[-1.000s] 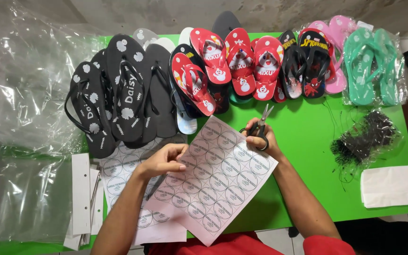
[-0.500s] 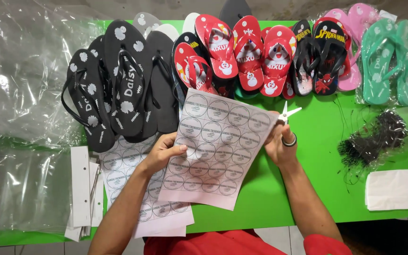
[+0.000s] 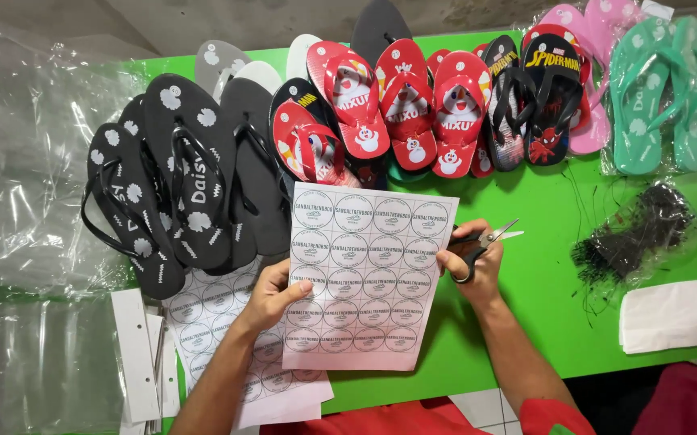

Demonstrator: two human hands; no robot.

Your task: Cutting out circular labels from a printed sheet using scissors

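My left hand grips the left edge of a white sheet of round printed labels, held upright over the green table. My right hand touches the sheet's right edge and holds a pair of scissors with black handles, blades slightly apart and pointing right. More label sheets lie flat under my left forearm.
Black flip-flops lie at the left, red ones at the centre back, black printed ones, pink and teal pairs to the right. A bag of black ties, a white pad, plastic bags and white card strips surround.
I have lifted the label sheet off the table and turned it upright. My right hand moved right along its edge, and the scissors now point right with blades apart.
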